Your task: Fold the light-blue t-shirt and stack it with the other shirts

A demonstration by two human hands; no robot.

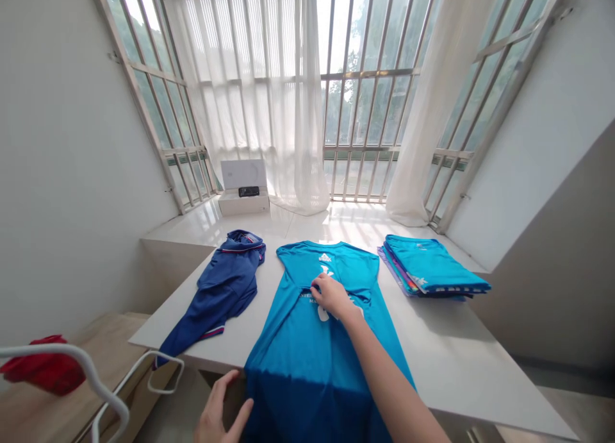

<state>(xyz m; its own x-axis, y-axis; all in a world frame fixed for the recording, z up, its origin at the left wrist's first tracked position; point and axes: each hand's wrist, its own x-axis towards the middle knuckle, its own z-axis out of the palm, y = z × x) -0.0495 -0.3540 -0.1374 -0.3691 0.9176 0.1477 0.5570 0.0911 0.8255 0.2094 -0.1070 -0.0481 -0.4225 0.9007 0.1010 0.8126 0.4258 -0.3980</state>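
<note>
A teal T-shirt (298,347) with white print lies spread on the white table (461,366), its lower part hanging over the near edge. My right hand (332,295) is on the middle of the shirt, fingertips pinched together on its fabric, which creases around them. Just beside the shirt's lower left side is my left hand (221,408), thumb and fingers apart with nothing between them. To the left lies a crumpled navy blue shirt (228,283) with red and white trim. A stack of folded shirts (432,267), teal on top, sits at the right.
On the window ledge stands an open white box (244,204) with a black device (248,191) at it. White hanger-like tubing (91,372) and a red cloth (45,366) are at lower left. Sheer curtains (298,109) hang before the barred windows.
</note>
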